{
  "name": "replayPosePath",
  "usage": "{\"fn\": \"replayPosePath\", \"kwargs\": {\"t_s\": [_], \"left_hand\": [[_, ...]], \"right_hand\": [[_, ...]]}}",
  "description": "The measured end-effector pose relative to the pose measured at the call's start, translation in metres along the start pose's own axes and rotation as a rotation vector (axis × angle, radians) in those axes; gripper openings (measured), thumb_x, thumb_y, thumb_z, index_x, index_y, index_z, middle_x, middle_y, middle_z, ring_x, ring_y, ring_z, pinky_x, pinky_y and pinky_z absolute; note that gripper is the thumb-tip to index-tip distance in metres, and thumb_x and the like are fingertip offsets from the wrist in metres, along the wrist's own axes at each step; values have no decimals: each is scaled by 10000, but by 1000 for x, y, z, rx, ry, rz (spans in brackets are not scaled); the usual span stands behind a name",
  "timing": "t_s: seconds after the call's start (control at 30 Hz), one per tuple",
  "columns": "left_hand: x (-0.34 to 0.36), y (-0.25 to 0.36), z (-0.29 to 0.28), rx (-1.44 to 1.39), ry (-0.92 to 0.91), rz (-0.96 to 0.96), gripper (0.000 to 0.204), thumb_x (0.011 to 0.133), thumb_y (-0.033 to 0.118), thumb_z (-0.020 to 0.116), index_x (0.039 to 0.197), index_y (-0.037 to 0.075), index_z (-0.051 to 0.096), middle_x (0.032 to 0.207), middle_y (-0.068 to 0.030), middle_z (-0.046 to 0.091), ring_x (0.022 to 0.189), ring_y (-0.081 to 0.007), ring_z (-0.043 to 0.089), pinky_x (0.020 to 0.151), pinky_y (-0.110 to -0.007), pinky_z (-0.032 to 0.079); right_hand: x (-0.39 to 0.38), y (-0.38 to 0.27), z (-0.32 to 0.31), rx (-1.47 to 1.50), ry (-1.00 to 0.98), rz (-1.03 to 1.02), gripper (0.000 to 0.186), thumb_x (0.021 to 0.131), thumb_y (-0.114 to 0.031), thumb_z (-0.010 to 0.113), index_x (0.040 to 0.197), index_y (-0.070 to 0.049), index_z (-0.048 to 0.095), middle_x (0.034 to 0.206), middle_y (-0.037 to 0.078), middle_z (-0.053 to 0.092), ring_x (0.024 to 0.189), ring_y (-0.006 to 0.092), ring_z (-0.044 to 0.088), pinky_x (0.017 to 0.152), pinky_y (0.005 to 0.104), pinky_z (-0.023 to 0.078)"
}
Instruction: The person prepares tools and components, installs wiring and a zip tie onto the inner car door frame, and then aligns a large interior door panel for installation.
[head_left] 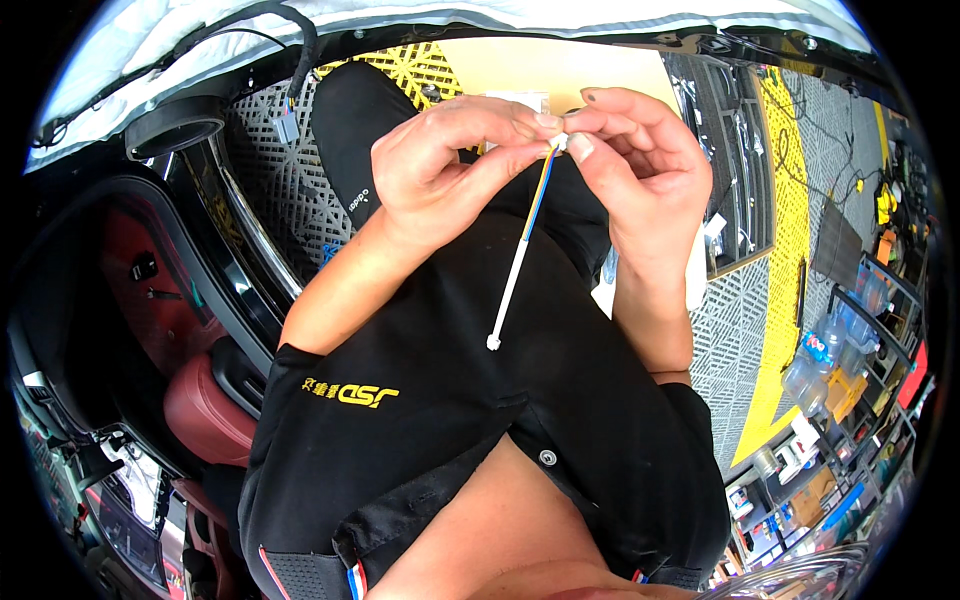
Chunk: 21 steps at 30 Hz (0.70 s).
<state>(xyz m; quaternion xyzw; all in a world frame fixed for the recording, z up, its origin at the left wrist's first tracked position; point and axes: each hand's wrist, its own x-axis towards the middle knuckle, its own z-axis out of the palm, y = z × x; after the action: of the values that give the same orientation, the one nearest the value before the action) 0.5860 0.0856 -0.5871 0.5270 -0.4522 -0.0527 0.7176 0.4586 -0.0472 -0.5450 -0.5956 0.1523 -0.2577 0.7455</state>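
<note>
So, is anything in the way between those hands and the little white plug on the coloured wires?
Nothing visible is: fingertips of the left hand and right hand meet at the white plug. The thin cable runs from it in front of the black shirt, with nothing seen crossing it.

Bold yellow lettering point(350, 392), capitals beside Chinese-style characters, runs upside down across the chest of the black shirt point(430, 320), while up on the black trouser leg point(350, 125) sits a small white word point(359, 201), tilted along the cloth!
</note>
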Motion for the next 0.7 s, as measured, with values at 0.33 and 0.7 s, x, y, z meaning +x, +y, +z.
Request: {"fn": "replayPosePath", "kwargs": {"t_s": [0.33,0.7], "left_hand": [[14,2,-9,377,-147,373,254,741,-36,822,957,-4,693,964,-121,769,878,-261,761,793,-347,637],[-1,23,-11,357,-138,445,256,731,-52,820,937,14,683,985,-111,763,897,-280,759,794,-356,644]], "right_hand": [[0,-5,5,-186,51,-70,409,847,107,748,1219,19,603,1016,105,746,960,146,725,854,271,577],[-13,-4,5,40,-2,3,428,829,148,693,1226,21,594,993,40,652,912,113,668,811,253,542]]}}
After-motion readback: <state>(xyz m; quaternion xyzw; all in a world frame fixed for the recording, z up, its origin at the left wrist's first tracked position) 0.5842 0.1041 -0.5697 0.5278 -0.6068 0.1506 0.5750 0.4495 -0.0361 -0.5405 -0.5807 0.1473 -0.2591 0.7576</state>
